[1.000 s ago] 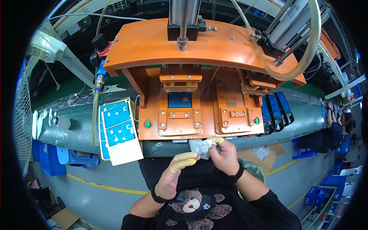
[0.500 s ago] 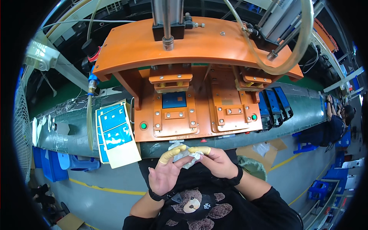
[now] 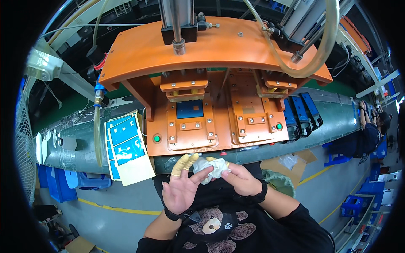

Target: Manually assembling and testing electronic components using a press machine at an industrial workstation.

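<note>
Palm up in front of the orange press, my left hand (image 3: 182, 195) is open, its fingers stretched out. Yellow finger cots (image 3: 184, 164) cover two of its fingertips. One bare finger of that hand reaches against a crumpled white cloth (image 3: 217, 168). Gripping this cloth is my right hand (image 3: 243, 181), thumb on the near side; a yellow cot shows partly behind it. Both hands are above my lap at the bench's front edge.
The orange two-station press (image 3: 215, 59) stands ahead, with a blue-faced panel (image 3: 190, 109) in its left station. Sheets of blue film pieces (image 3: 128, 148) lie left. Black-and-blue housings (image 3: 301, 114) stand right. A person (image 3: 373, 130) sits far right.
The cloth spreads wider around my left finger. My left hand's cot-covered fingers have lifted more upright, away from the cloth. The whole view has shifted slightly.
</note>
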Demonstrator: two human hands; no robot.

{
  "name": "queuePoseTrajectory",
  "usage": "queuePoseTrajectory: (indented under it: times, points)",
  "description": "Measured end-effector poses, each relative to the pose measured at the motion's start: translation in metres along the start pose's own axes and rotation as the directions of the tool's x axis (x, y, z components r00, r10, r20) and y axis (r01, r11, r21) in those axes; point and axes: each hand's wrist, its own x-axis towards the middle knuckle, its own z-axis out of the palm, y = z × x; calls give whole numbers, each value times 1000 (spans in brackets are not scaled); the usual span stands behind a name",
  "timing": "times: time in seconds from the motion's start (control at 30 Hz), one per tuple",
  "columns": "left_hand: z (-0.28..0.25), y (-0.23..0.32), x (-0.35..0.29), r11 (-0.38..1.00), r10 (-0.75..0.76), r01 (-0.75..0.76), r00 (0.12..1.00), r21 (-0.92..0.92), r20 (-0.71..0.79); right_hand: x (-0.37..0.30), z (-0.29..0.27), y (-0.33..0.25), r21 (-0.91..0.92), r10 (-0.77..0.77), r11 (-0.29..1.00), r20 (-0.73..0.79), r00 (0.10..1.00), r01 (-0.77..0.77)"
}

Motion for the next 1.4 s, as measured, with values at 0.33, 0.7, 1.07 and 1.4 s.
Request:
queuePoseTrajectory:
  times: [0.33, 0.7, 1.07, 1.4]
  points:
    - [1, -3, -3, 992, 71, -60, 993, 114, -90, 1, 2, -1, -354, -270, 913, -144, 952, 205]
    - [5, -8, -6, 996, 75, -72, 996, 55, -47, 7, 6, 16, -271, -261, 927, 32, 965, 260]
    - [6, -10, -3, 986, 28, -41, 997, 163, 79, 17, 24, 16, -252, -124, 966, -276, 953, 53]
    - [9, 0, 1, 991, -23, 11, 995, 132, 95, 20, 20, 16, -207, -95, 978, -342, 935, 23]
